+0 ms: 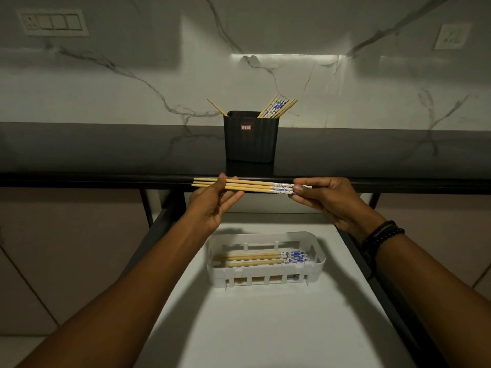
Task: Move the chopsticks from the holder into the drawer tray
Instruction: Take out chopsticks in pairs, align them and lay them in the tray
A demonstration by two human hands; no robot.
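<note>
Chopsticks (260,186) lie crosswise, patterned ends rightward, pinched by left hand (212,201) and right hand (328,200).

Home kitchen: dark countertop (106,150), marble backsplash (132,83), wall sockets (51,22), pull-out drawer (265,328).

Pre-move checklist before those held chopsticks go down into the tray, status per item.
1. Grip: left hand and right hand pinch the held chopsticks at opposite ends: ok.
2. Bundle level, parallel to the long side of the tray: ok.
3. Open drawer, tray below the hands: ok.
4. Painted ends point right, matching the chopsticks in tray: ok.
5. Free room in tray: cannot tell.
6. Black holder emptied: not ok, several still stand in it.
</note>
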